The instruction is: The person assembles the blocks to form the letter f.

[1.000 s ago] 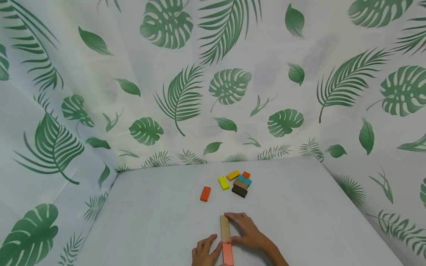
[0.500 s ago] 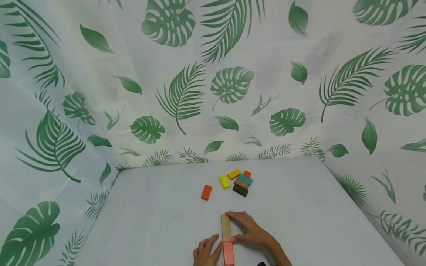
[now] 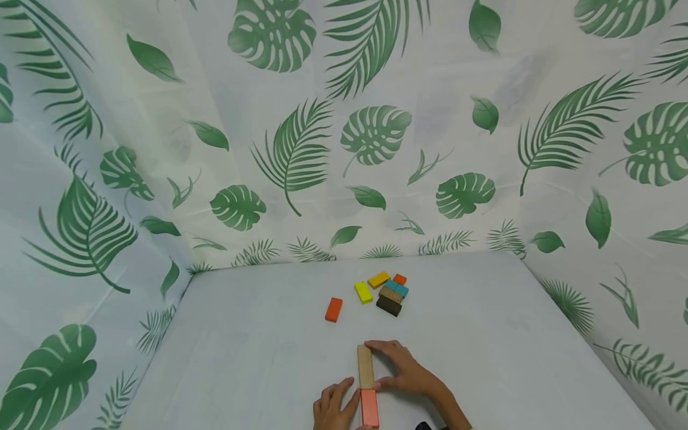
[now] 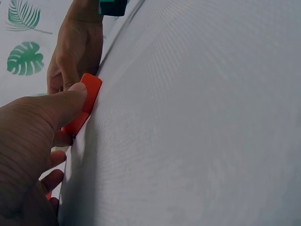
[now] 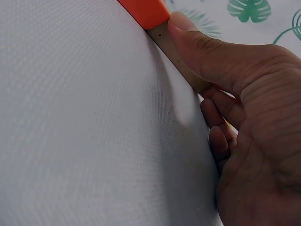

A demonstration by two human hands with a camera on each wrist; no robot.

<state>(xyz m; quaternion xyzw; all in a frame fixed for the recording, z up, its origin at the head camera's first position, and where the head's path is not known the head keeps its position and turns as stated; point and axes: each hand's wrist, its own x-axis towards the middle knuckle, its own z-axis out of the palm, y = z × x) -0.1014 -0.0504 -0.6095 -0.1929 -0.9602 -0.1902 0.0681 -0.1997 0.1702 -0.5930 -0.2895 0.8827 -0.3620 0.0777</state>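
Two rectangular blocks lie end to end in one line on the table, close to the person in the head view. The nearer is a salmon-orange block [image 3: 369,408]; the farther is a plain wooden block [image 3: 365,366]. My left hand [image 3: 333,407] holds the orange block, its thumb laid against it in the left wrist view, where the block [image 4: 92,94] looks bright red-orange. With thumb and index finger at its two ends, my right hand [image 3: 405,371] grips the wooden block. The right wrist view shows the thumb where the wooden block [image 5: 176,59] meets the orange one.
Beyond the hands lies a single red-orange block [image 3: 334,310]. Farther right is a loose group: a yellow block [image 3: 363,292], an amber block [image 3: 378,279], a small orange block [image 3: 399,279], blue [image 3: 397,288], brown [image 3: 390,295] and dark brown blocks [image 3: 389,306]. Leaf-printed cloth [image 3: 317,233] walls the table.
Both hands and their two blocks keep their places on the table. The head view has shifted slightly, and a dark piece by the right wrist has come into its lower edge.
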